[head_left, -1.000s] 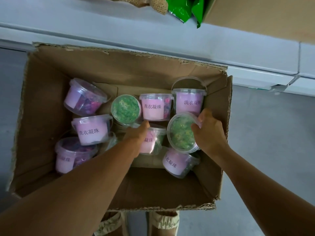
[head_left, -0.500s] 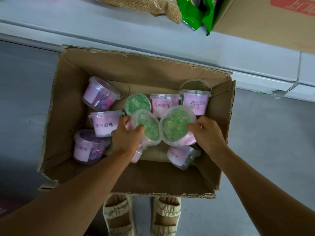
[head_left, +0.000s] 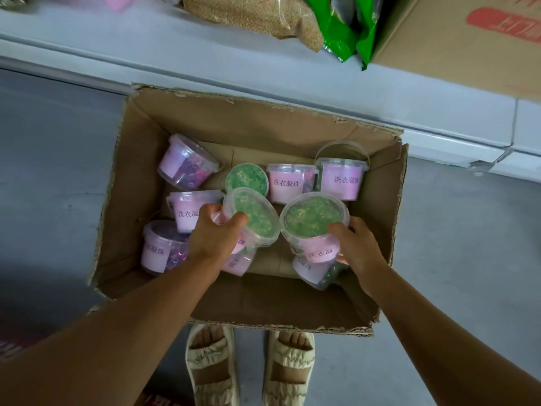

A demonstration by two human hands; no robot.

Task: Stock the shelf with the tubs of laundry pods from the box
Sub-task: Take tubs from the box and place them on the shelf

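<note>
A grey floor runs under a pale shelf at the far side, which carries a brown carton with red print too cropped to read, a grain sack and a green packet. On the floor sits an open cardboard box of clear tubs with pink labels reading "洗衣凝珠". The left hand grips one green-pod tub; the right hand grips another, both lifted just above the rest, rims touching. Beige sandals stand at the box's near edge.
</note>
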